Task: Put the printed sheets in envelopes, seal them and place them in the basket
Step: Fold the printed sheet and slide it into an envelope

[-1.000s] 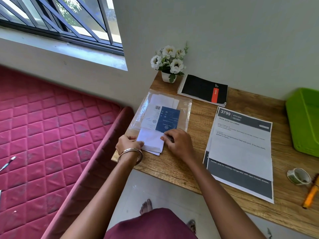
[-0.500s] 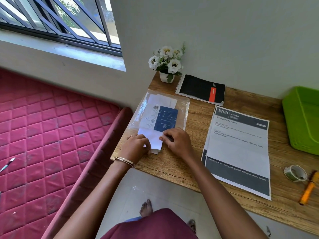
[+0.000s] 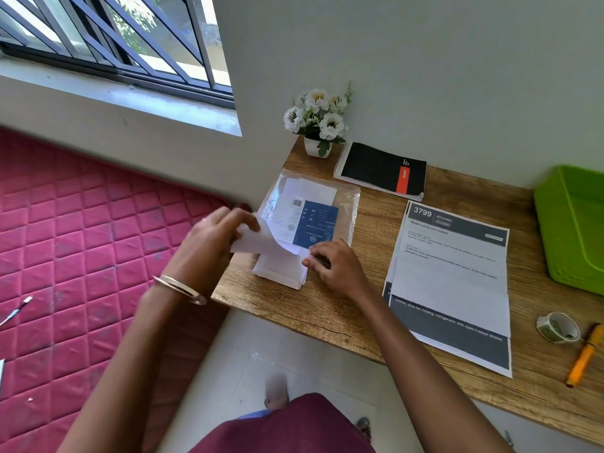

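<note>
A clear plastic pack of white envelopes (image 3: pixel 310 210) lies at the desk's left end, and a small pile of envelopes (image 3: pixel 281 271) sticks out of its near end. My left hand (image 3: pixel 215 237) pinches one white envelope (image 3: pixel 258 240) and holds it lifted off the pile. My right hand (image 3: pixel 336 266) presses its fingertips on the right edge of the pile. The printed sheets (image 3: pixel 451 279), grey and white, lie stacked to the right. A green basket (image 3: pixel 572 223) stands at the far right.
A flower pot (image 3: pixel 317 125) and a black notebook (image 3: pixel 382 168) sit at the back by the wall. A tape roll (image 3: pixel 559 326) and an orange pen (image 3: pixel 583 356) lie at the front right. A red mattress (image 3: pixel 81 240) is left of the wooden desk (image 3: pixel 327 312).
My left hand has taken hold of the top envelope and lifted it up and to the left off the pile. My right hand stayed on the pile's right edge.
</note>
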{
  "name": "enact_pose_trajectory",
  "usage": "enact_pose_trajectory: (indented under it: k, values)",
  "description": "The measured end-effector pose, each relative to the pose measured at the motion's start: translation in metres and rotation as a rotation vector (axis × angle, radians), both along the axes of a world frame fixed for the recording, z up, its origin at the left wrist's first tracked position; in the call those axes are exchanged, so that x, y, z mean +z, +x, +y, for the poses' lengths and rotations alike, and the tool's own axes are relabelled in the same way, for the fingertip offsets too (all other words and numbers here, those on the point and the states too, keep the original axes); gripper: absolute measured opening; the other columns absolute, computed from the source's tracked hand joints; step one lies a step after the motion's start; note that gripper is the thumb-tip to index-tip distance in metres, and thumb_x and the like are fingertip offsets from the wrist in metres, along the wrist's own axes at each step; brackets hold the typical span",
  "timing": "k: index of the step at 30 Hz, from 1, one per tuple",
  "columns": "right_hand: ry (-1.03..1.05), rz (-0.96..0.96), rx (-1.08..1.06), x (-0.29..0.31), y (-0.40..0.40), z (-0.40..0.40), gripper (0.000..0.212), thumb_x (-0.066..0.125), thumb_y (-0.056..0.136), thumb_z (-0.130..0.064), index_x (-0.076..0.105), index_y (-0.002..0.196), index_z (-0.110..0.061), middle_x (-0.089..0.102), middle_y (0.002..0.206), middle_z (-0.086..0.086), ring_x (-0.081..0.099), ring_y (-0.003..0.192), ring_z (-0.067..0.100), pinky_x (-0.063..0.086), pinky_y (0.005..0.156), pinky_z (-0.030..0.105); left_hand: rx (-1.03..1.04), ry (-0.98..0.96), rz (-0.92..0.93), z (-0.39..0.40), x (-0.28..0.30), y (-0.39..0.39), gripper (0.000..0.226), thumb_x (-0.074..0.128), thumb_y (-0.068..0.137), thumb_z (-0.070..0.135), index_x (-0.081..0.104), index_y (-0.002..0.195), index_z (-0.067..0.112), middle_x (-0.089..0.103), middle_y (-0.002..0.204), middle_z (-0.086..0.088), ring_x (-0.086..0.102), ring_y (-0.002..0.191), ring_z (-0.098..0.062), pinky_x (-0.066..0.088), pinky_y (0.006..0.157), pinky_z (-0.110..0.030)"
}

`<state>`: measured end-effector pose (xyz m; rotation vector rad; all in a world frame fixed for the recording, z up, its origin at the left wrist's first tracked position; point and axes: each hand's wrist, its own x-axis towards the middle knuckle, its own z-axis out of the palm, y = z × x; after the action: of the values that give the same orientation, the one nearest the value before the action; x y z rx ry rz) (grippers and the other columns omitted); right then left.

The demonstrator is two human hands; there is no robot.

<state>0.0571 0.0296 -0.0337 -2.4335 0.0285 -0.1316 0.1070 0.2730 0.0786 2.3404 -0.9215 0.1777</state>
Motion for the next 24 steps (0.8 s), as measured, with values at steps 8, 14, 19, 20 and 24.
enact_pose_trajectory:
  k: [8, 14, 19, 20, 24]
  values:
    - [0.006, 0.066, 0.063, 0.004, -0.002, -0.002, 0.034, 0.072, 0.081, -0.036, 0.07, 0.102, -0.009, 0.067, 0.11, 0.002, 0.052, 0.1, 0.019, 0.038, 0.077, 0.026, -0.066, -0.131, -0.119, -0.004, 0.113, 0.037, 0.033, 0.036, 0.089, -0.002, 0.061, 0.103, 0.015, 0.053, 0.087, 0.024, 0.045, 0.069, 0.003, 0.032, 0.063, -0.005]
    - [0.749, 0.232, -0.015, 0.049, -0.017, -0.01, 0.016, 0.061, 0.09, -0.008, 0.061, 0.076, -0.016, 0.064, 0.072, 0.001, 0.063, 0.064, 0.015, 0.052, 0.056, 0.026, -0.065, -0.488, 0.247, -0.053, 0.112, 0.047, 0.03, 0.033, 0.096, 0.004, 0.06, 0.098, 0.018, 0.056, 0.081, 0.002, 0.044, 0.051, -0.005, 0.033, 0.043, -0.017]
    - [1.742, 0.409, -0.219, 0.075, -0.044, -0.037, 0.046, 0.049, 0.093, -0.045, 0.073, 0.084, -0.007, 0.069, 0.081, 0.015, 0.069, 0.069, 0.025, 0.058, 0.063, 0.037, 0.097, -0.748, 0.418, -0.096, 0.078, 0.043, 0.023, 0.037, 0.098, 0.004, 0.06, 0.099, 0.01, 0.056, 0.086, 0.005, 0.048, 0.062, 0.007, 0.038, 0.057, -0.011]
    - [1.813, 0.332, -0.18, 0.075, -0.051, -0.044, 0.052, 0.048, 0.09, -0.054, 0.072, 0.098, -0.009, 0.07, 0.091, 0.015, 0.068, 0.08, 0.029, 0.058, 0.073, 0.044, 0.127, -0.789, 0.466, -0.103, 0.071, 0.042, 0.018, 0.041, 0.098, 0.007, 0.059, 0.1, 0.011, 0.056, 0.087, 0.005, 0.048, 0.063, 0.007, 0.039, 0.058, -0.011]
    - [1.961, 0.047, -0.217, 0.079, -0.086, -0.076, 0.076, 0.03, 0.081, -0.078, 0.061, 0.122, -0.021, 0.067, 0.112, 0.015, 0.066, 0.098, 0.037, 0.058, 0.063, 0.051, 0.145, -0.765, 0.626, -0.13, 0.045, 0.034, 0.042, 0.068, 0.082, 0.014, 0.049, 0.119, 0.019, 0.06, 0.1, -0.009, 0.059, 0.079, -0.012, 0.052, 0.063, -0.023]
